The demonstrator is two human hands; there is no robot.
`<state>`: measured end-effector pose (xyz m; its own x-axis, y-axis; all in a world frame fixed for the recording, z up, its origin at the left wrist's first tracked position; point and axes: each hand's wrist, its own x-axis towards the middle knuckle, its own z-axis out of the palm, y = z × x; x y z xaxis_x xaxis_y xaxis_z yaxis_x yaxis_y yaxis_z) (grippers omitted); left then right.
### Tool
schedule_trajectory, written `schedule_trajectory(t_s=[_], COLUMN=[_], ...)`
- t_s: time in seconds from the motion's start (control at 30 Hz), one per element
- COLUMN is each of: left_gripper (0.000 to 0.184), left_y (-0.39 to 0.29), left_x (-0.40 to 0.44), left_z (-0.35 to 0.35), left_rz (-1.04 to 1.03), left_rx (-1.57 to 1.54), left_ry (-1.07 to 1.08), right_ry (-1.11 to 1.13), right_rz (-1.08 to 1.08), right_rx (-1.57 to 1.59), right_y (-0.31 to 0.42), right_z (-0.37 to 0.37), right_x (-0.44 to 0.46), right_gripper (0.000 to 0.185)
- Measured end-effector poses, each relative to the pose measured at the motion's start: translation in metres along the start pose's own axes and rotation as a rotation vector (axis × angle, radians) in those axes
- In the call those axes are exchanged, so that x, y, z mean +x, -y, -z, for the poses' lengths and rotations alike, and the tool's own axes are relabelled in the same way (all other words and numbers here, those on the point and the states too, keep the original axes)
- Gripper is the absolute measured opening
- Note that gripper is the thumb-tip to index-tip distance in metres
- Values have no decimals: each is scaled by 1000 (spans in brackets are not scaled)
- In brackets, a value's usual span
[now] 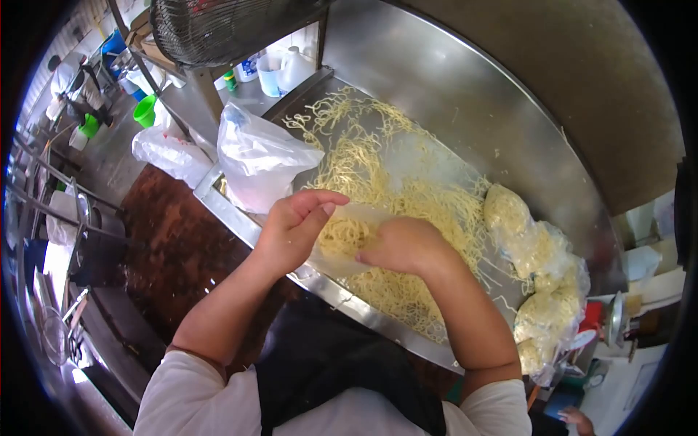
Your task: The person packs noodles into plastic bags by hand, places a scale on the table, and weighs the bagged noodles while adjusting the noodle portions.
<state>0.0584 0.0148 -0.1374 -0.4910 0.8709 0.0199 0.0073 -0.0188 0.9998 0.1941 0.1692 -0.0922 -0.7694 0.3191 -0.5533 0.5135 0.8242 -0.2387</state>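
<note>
Loose yellow noodles [429,211] lie spread over a steel tray-like counter [465,171]. Near its front edge a clear plastic bag [333,263] holds some noodles. My left hand [297,227] is at the bag's left side, thumb and forefinger pinched together at its upper edge. From the right, my right hand [400,245] reaches into the bag's opening, its fingers curled on the noodles and partly hidden. Filled clear bags of noodles [549,269] sit at the counter's right end. A white plastic bag [258,156] stands at the left end.
A large fan [225,33] hangs at the top left, with white jugs [294,69] below it. Another person [73,83] bends near green buckets [145,111] in the far left. Someone's hand [574,418] shows at the lower right. A metal strainer [54,334] is at left.
</note>
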Motion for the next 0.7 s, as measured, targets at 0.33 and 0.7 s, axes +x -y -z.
schedule_trajectory(t_s=[0.33, 0.7], left_gripper=[19, 21], left_y=[2, 4], left_x=[9, 9], left_z=[-11, -6], left_rz=[-1, 5], left_rx=[-124, -152], left_ry=[27, -28], right_ry=[-180, -411], right_rz=[39, 325], right_rx=[105, 342], right_y=[-18, 9], right_z=[-19, -51], right_x=[-37, 17], right_gripper=[24, 21])
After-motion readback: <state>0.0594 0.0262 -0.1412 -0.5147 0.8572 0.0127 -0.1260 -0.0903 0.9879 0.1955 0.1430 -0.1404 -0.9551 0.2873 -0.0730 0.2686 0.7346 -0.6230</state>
